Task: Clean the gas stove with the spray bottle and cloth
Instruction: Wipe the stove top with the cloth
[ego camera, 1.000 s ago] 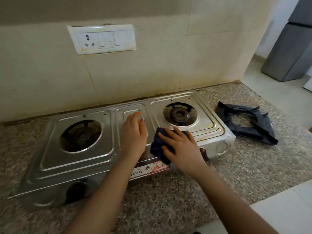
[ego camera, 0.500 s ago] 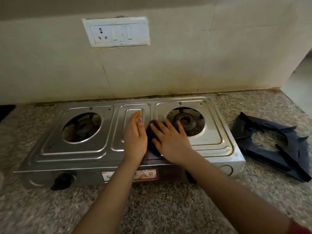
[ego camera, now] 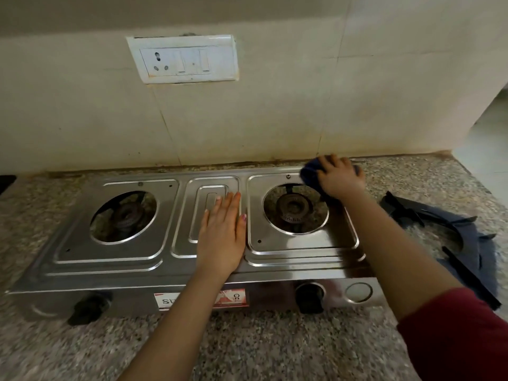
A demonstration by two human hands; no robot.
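Observation:
The steel two-burner gas stove (ego camera: pixel 115 259) sits on a speckled granite counter against the wall, with both pan supports off. My left hand (ego camera: pixel 222 237) rests flat on the stove's raised middle panel, fingers straight. My right hand (ego camera: pixel 339 176) presses the dark blue cloth (ego camera: pixel 309 174) onto the stove's far right corner, just behind the right burner (ego camera: pixel 294 207). Most of the cloth is hidden under that hand. The left burner (ego camera: pixel 123 215) is uncovered. No spray bottle is in view.
Black pan supports (ego camera: pixel 445 229) lie on the counter (ego camera: pixel 275 347) right of the stove. Two black knobs (ego camera: pixel 309 298) stick out of the stove front. A white switch plate (ego camera: pixel 182 59) is on the tiled wall. A dark object (ego camera: pixel 5 182) shows at the left edge.
My right hand has slid the cloth from the stove's middle front, beside my left hand, to the far right corner. My left hand has stayed on the middle panel.

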